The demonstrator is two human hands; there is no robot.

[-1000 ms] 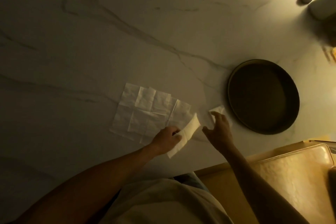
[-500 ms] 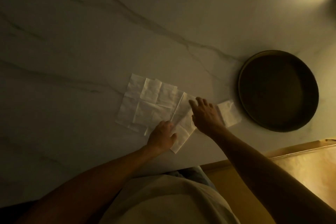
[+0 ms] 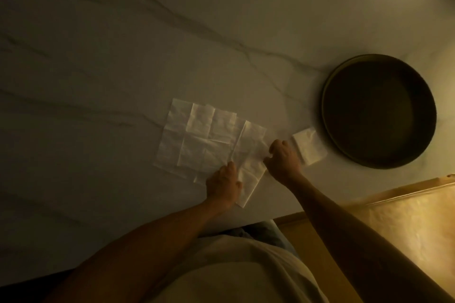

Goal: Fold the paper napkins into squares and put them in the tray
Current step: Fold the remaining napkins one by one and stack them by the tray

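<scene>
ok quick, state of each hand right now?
Left hand: fingers straight, pressing the half-folded napkin flat on the table; open.
Right hand: fingers curled, pinching that napkin's right edge.

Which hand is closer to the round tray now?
Right. The right hand is beside the folded napkin, just left of the tray; the left hand is farther left on the napkins.
</scene>
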